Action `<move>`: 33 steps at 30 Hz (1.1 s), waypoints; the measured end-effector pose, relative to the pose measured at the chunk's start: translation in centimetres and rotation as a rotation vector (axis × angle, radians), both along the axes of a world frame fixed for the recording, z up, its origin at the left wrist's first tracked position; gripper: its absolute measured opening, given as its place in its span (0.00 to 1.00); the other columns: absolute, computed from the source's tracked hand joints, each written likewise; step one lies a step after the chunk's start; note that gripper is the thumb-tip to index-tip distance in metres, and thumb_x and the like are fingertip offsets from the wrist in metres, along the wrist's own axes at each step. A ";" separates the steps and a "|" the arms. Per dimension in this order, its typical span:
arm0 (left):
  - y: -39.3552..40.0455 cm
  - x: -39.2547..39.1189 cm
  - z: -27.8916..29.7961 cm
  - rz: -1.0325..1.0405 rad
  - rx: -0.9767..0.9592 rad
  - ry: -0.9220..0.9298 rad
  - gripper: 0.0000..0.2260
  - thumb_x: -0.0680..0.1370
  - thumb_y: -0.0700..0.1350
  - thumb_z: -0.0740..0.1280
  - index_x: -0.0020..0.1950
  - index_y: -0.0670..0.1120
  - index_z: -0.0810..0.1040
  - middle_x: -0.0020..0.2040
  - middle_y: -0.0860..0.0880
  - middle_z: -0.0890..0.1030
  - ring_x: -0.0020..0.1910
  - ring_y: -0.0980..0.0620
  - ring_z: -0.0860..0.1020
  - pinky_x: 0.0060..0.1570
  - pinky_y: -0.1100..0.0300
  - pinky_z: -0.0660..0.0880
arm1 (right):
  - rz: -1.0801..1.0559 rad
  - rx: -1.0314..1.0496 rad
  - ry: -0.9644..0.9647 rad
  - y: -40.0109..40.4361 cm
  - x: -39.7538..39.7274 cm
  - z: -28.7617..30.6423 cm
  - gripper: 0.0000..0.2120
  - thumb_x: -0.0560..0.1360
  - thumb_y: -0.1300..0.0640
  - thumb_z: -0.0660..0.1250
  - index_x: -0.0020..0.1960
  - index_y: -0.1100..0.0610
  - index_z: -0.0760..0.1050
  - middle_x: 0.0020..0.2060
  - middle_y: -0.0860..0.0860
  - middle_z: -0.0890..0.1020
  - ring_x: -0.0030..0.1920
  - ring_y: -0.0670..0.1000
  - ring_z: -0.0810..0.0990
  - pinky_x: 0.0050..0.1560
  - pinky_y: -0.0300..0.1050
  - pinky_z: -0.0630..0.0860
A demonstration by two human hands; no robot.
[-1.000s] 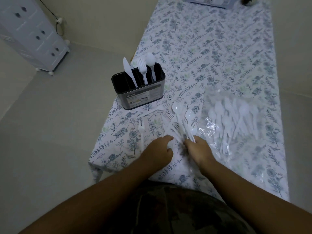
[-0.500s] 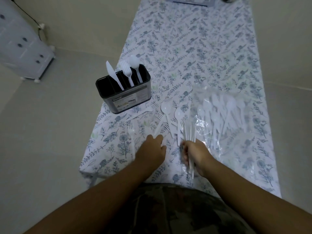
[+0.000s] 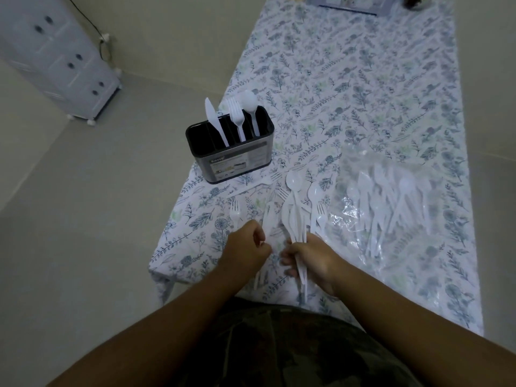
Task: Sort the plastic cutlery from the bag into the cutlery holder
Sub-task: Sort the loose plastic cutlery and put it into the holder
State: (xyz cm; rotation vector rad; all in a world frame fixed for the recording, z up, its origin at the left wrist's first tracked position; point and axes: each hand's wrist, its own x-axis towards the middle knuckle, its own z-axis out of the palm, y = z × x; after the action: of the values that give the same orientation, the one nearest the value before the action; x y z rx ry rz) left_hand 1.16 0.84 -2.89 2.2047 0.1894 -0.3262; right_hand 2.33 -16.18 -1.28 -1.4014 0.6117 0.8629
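Clearly, the label on the black cutlery holder (image 3: 230,152) read "Kassa", though its smaller print was too blurred to read. You had three pieces standing in it: one knife (image 3: 214,121), one fork (image 3: 236,118) and one spoon (image 3: 250,108), each in its own slot, well beyond your fingertips. Your right hand (image 3: 310,261) had its fingers curled round a bundle of white cutlery (image 3: 296,219), the handles running back under the palm and the heads fanning out past the fingers; I could not count the pieces. Your left hand (image 3: 247,251) was curled, and a handle seemed to show below it, but I cannot tell what it held. One loose fork (image 3: 235,215) lay just beyond your left fingers. The clear bag (image 3: 391,202), to the right of your right fingers, held more white cutlery, too hazy to count.
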 end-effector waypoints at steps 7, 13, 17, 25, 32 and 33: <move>-1.5 -0.9 0.6 0.236 -0.178 0.042 0.08 0.72 0.42 0.74 0.47 0.46 0.76 0.40 0.50 0.81 0.37 0.57 0.79 0.36 0.71 0.74 | 0.080 0.094 -0.154 1.3 -0.2 0.2 0.15 0.82 0.60 0.62 0.66 0.52 0.79 0.55 0.56 0.87 0.55 0.58 0.86 0.59 0.61 0.81; -0.7 -0.5 -0.1 0.292 -0.273 0.165 0.08 0.72 0.47 0.74 0.49 0.49 0.80 0.43 0.51 0.85 0.42 0.53 0.85 0.46 0.48 0.84 | 0.081 0.144 -0.110 1.8 -0.1 0.4 0.13 0.84 0.60 0.61 0.67 0.58 0.78 0.55 0.58 0.87 0.56 0.58 0.86 0.61 0.58 0.81; -1.2 -0.8 0.0 0.227 -0.309 0.191 0.07 0.78 0.44 0.68 0.52 0.48 0.85 0.44 0.51 0.86 0.44 0.54 0.85 0.50 0.49 0.83 | 0.087 0.116 -0.110 1.7 -0.2 0.6 0.12 0.84 0.62 0.60 0.63 0.58 0.79 0.52 0.59 0.87 0.51 0.55 0.87 0.50 0.49 0.83; -1.6 -0.3 1.2 0.138 -0.403 0.208 0.12 0.79 0.38 0.65 0.60 0.45 0.82 0.45 0.46 0.86 0.42 0.52 0.86 0.48 0.52 0.84 | 0.147 0.052 -0.249 0.9 -0.1 0.3 0.11 0.83 0.62 0.62 0.58 0.57 0.83 0.51 0.59 0.87 0.52 0.58 0.87 0.51 0.51 0.83; -1.8 -0.3 1.3 0.171 -0.426 0.256 0.12 0.79 0.45 0.70 0.62 0.45 0.80 0.44 0.47 0.85 0.41 0.51 0.86 0.46 0.50 0.84 | 0.198 0.052 -0.218 1.3 0.0 0.8 0.16 0.77 0.67 0.58 0.55 0.56 0.82 0.43 0.57 0.87 0.38 0.51 0.84 0.39 0.48 0.77; -1.7 -0.2 1.1 0.178 -0.436 0.266 0.12 0.79 0.44 0.70 0.61 0.44 0.80 0.45 0.46 0.85 0.42 0.51 0.86 0.47 0.49 0.84 | 0.173 0.091 -0.172 1.2 0.0 0.8 0.20 0.75 0.71 0.56 0.57 0.57 0.81 0.46 0.58 0.87 0.39 0.52 0.85 0.40 0.47 0.78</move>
State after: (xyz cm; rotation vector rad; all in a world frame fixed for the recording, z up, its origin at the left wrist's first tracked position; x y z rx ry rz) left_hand 0.91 -0.81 -1.83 1.6978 0.4156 -0.5089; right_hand 2.32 -15.01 -0.44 -1.4428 0.3199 0.8836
